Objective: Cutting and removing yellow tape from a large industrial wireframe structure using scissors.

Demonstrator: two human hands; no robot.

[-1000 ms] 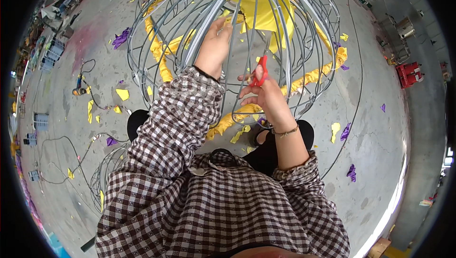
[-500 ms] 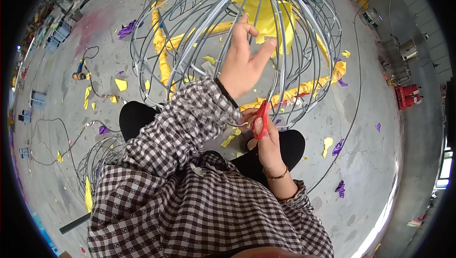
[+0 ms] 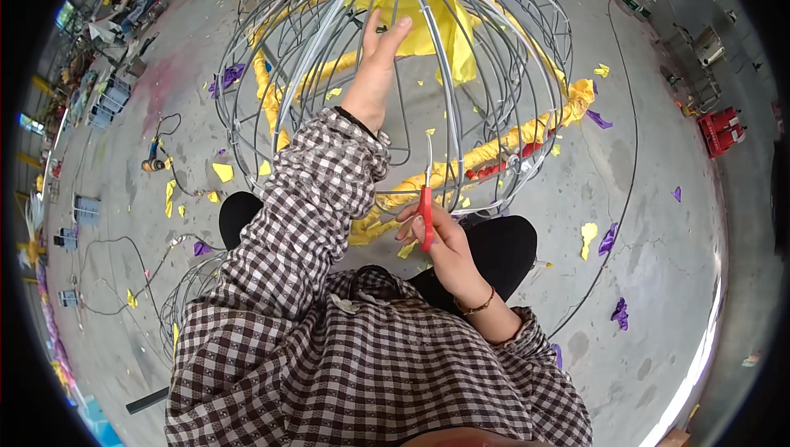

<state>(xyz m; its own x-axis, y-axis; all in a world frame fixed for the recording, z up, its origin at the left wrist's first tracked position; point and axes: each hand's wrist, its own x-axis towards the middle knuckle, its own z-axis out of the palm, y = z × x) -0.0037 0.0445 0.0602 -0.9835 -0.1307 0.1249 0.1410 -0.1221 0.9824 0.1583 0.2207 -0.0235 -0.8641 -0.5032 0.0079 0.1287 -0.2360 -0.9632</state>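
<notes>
A large rounded cage of grey metal wires [image 3: 453,101] stands before me, with yellow fabric [image 3: 448,23] over its top and hanging down between the wires. My left hand [image 3: 377,73] reaches up to the wires just below this fabric. Its thumb and a finger are stretched apart; the other fingers are partly hidden, and any contact is hard to make out. Low at the cage's near side, my right hand [image 3: 448,254] grips red-handled scissors [image 3: 426,208], blades pointing up and apparently together. Bars wrapped in yellow cloth [image 3: 494,151] run around the cage's base.
Yellow scraps [image 3: 588,237] and purple scraps [image 3: 620,313] litter the grey floor. A long black cable [image 3: 632,167] curves along the right. Loose wire [image 3: 193,299] lies at my left, with a power drill [image 3: 153,159] farther off. Red equipment [image 3: 722,130] stands at far right.
My left hand has moved up toward the yellow fabric, its wrist turning. The scissors in my right hand have shifted left and stand more upright. The whole view has shifted slightly.
</notes>
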